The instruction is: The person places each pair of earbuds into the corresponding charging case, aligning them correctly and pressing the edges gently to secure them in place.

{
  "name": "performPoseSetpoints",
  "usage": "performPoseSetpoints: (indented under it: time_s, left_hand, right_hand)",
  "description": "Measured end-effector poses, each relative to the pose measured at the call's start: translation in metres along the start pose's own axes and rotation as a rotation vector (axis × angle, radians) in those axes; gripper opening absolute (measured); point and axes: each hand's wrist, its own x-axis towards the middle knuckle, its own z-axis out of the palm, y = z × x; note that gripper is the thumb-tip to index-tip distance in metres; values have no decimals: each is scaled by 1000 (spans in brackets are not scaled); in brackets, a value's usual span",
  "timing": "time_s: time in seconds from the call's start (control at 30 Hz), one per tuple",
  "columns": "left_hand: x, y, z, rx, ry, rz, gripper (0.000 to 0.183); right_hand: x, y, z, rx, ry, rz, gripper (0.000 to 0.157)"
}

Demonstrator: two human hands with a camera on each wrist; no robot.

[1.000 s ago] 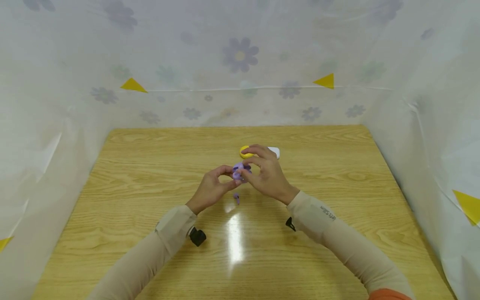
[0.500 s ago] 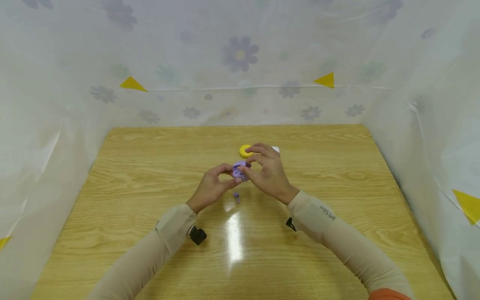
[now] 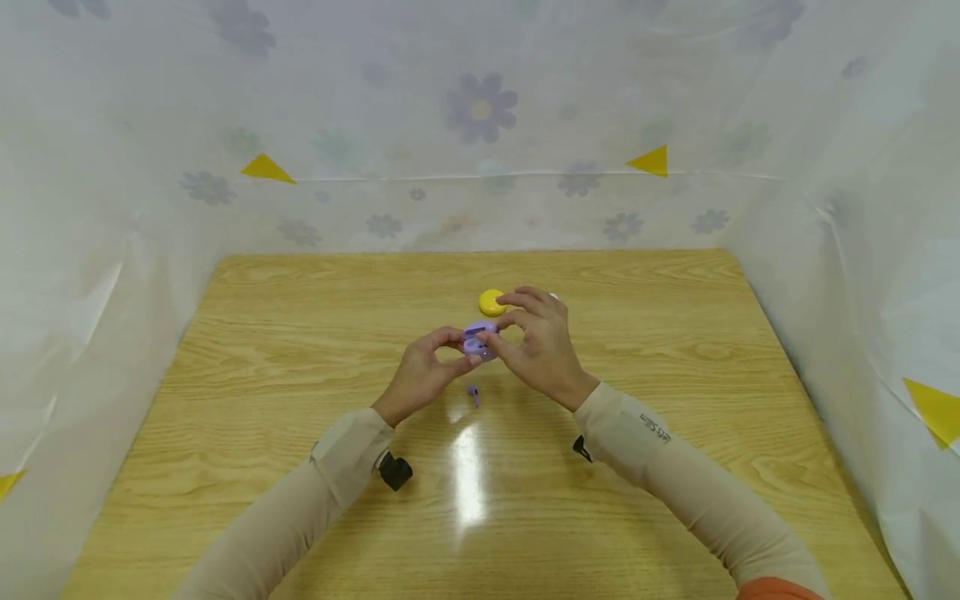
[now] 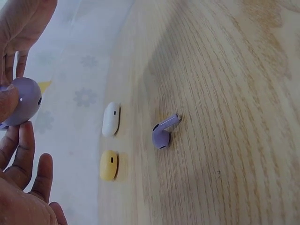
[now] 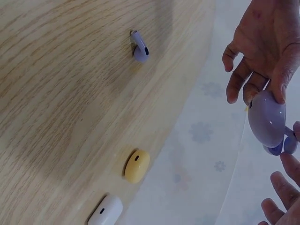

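Observation:
Above the table, my left hand (image 3: 422, 368) grips a light purple earbud case (image 3: 480, 327) between thumb and fingers, its lid raised. Close against the case's right side is my right hand (image 3: 538, 346), thumb and index finger bent together while the other fingers spread. In the right wrist view, a purple earbud (image 5: 290, 145) shows at the right fingertips, by the case's opening; how far it is inside cannot be seen. A second purple earbud (image 3: 473, 392) lies on the table below the hands, its stem toward me.
A yellow case (image 3: 492, 302) lies on the wooden table (image 3: 337, 333) behind the hands. Beside it a white case (image 4: 111, 119) is mostly hidden by the right hand in the head view. Pale flowered sheets (image 3: 480, 208) enclose the back and sides.
The case has shifted slightly up and left, and its opening faces me more plainly. My right hand has edged right, covering more of the white case. The earbud on the table stays put.

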Motion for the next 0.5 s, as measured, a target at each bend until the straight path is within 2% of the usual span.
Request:
performPoseSetpoints:
  time_s: [0.37, 0.5]
  left_hand:
    - [0, 3, 3, 7, 47, 37, 28]
    - [0, 5, 3, 75, 76, 81, 29]
  right_hand:
    - [2, -3, -2, -52, -34, 49, 18]
    - [2, -4, -2, -79, -57, 55, 19]
